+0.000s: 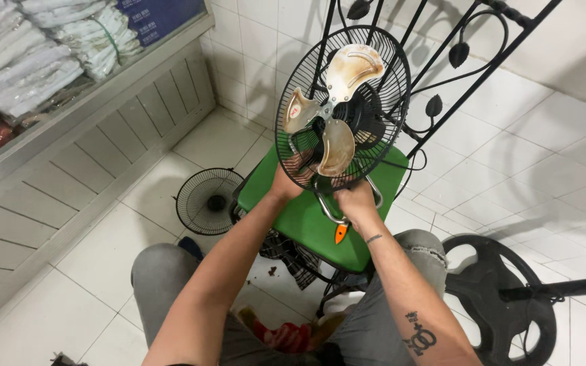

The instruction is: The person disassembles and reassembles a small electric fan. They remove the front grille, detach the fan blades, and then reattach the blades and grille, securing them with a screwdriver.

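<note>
White floor tiles surround a green chair [306,217]; the fan head [342,108] stands upright at twelve o'clock, left hand [285,184] gripping its cage, right hand [357,202] closed around an orange-handled screwdriver [341,232]

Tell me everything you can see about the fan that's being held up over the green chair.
The fan stands upright, facing the camera, over the green chair seat. Its front guard is off; a black wire rear cage rings three translucent blades, stained brown and dusty, on a pale hub with a dark motor behind. The left hand grips the cage's lower edge; the right hand is at its base, by a chrome loop and an orange-handled tool.
</note>
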